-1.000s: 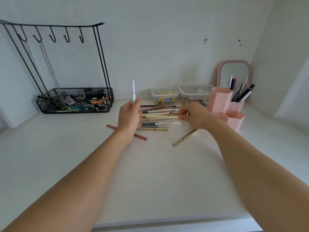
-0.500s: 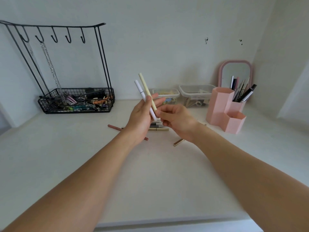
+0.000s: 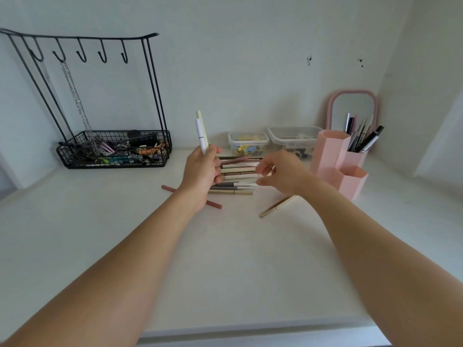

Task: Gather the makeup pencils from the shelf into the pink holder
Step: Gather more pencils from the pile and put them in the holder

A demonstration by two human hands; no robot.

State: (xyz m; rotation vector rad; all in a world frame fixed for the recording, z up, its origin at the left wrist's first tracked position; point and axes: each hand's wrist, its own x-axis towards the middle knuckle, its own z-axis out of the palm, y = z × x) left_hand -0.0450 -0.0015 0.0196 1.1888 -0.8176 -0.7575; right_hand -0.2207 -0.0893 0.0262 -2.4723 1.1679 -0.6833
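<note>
Since half a second ago, right hand (image 3: 280, 175) returns, fingers apart, to the pencil pile (image 3: 238, 175). Left hand (image 3: 201, 171) clamps two pencils (image 3: 201, 132) upright; gathering continues.

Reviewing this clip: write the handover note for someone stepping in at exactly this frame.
Left hand: shut on two pencils, one white, one pale yellow, held upright.
Right hand: open, empty, over the pencil pile.
On the shelf: the pile, a reddish pencil and a gold pencil lying apart.
Pink holder stands right of the pile; its rear cup already holds items.
Left: pick up the rest, load the holder.
</note>
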